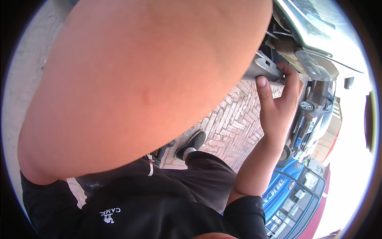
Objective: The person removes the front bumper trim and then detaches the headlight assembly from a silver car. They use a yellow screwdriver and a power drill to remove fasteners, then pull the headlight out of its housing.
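A curved, grey, plastic-looking part (264, 67) is pinched by the bare right hand (280, 108) — thumb on the near edge, fingers bent at its right end. Leftward, its length is hidden by the bare left forearm (147, 87) — the left hand's hold cannot be told.

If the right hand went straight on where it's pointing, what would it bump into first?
Most likely the grey part: the right hand seems to be holding its end. How deep things lie past that is hard to judge.
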Motion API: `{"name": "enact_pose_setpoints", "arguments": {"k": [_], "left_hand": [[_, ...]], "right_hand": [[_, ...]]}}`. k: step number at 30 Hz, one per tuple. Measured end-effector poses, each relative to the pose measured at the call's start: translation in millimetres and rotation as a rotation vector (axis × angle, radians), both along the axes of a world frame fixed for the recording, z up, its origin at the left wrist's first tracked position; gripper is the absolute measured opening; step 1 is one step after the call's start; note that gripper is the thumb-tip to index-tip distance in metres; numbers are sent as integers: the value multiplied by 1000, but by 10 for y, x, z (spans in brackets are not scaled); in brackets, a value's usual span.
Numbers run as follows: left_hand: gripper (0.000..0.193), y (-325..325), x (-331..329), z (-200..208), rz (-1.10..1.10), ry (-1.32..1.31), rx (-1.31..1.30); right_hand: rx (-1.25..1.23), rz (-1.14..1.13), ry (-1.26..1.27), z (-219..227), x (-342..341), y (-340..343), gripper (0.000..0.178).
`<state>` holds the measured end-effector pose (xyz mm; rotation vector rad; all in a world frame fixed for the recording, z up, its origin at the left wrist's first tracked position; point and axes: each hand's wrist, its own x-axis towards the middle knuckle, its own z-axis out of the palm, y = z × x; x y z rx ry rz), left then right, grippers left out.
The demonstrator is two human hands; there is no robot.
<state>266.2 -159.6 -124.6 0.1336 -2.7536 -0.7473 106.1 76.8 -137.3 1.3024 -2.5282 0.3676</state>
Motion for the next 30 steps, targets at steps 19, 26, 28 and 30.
{"name": "enact_pose_setpoints", "arguments": {"k": [19, 26, 28, 30], "left_hand": [[24, -53, -28, -196, -39, 47, 115], [21, -69, -52, -164, -57, 63, 137], [20, -89, -47, -155, -63, 65, 147], [20, -120, -33, -151, -67, 71, 149]], "right_hand": [[95, -86, -113, 121, 64, -78, 53], [156, -86, -114, 216, 85, -108, 53], [158, -77, -133, 230, 85, -114, 52], [176, -59, -119, 236, 78, -122, 51]]}}
